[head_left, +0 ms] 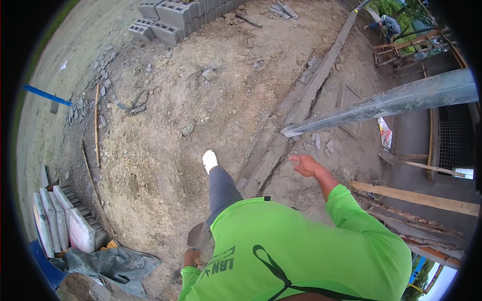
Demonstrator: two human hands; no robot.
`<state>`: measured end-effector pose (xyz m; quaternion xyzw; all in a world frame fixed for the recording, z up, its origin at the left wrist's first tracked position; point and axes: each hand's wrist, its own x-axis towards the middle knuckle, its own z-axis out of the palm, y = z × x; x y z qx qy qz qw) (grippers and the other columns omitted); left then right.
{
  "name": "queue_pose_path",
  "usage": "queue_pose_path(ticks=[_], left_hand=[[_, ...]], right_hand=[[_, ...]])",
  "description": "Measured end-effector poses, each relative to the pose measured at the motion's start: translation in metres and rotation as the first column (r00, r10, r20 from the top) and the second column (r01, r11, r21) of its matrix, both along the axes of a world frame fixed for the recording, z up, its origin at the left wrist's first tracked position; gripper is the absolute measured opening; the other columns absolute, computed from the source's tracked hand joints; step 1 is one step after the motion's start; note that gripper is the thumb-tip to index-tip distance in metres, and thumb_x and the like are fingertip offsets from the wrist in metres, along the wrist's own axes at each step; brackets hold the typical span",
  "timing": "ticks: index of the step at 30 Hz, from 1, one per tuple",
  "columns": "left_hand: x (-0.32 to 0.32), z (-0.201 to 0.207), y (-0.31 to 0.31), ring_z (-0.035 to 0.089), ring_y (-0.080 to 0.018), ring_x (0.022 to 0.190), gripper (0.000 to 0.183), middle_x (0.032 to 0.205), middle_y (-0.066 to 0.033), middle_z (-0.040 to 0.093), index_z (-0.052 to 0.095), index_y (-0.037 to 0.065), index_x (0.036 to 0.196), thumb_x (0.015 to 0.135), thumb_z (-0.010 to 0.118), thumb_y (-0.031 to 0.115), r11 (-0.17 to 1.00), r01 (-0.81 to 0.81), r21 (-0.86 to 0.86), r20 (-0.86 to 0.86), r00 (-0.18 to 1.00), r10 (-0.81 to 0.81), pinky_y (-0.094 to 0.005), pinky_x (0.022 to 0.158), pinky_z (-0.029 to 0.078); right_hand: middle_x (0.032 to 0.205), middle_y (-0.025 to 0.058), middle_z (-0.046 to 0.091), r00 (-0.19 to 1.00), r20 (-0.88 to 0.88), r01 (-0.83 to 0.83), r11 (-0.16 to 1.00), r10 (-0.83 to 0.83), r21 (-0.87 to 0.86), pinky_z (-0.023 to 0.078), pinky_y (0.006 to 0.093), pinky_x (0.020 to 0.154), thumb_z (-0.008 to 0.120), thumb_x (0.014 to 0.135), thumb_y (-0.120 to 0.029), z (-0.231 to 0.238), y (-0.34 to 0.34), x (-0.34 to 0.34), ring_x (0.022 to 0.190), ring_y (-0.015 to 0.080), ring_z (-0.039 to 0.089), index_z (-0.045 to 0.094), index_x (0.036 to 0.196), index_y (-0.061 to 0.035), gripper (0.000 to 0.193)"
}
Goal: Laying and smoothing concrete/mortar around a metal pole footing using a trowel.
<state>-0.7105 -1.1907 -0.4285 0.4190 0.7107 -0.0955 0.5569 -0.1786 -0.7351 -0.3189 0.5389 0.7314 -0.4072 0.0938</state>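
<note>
My left hand hangs low beside my body, partly hidden by my green sleeve. Its fingers are closed around a trowel, whose flat grey-brown blade points forward; the handle is mostly hidden. Out to the right, my right hand is in the air with nothing in it, its fingers loosely bent and one stretched out. Below that hand lies packed dirt beside a long strip of concrete. A grey metal post rises from this strip, just ahead of the right hand and apart from it.
Grey hollow blocks are stacked at the far left. Nearer on the left stand pale slabs beside a crumpled grey tarp. Wooden planks jut in from the right. Another person bends at the far right. Stones and sticks litter the ground.
</note>
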Motion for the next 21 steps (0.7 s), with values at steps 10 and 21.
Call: queue_pose_path(ticks=[10,21], left_hand=[[-0.142,0.059,0.586,0.055,-0.0264,0.042,0.024,0.065,-0.0169,0.059,0.055,-0.003,0.086,0.078,0.059,0.018,0.829,-0.092,0.551,-0.279,0.916,0.287,-0.0384,0.042,0.046],[0.055,0.083,0.99,0.048,-0.021,0.039,0.021,0.055,-0.0056,0.046,0.049,0.005,0.079,0.08,0.061,0.022,0.737,-0.673,-0.06,0.195,0.717,0.67,-0.0348,0.036,0.041]], right_hand=[[0.099,0.0169,0.066,0.903,0.116,0.427,0.894,-0.414,-0.138,0.049,0.0365,0.085,0.056,0.078,-0.02,-0.019,0.121,0.054,0.095,0.0314,0.062,0.062,0.109,-0.0057,0.035],[0.083,0.0152,0.066,0.8,0.006,0.598,0.798,-0.6,0.075,0.05,0.0338,0.076,0.058,0.077,-0.025,-0.202,0.445,0.2,0.083,0.0285,0.064,0.067,0.089,-0.0076,0.023]])
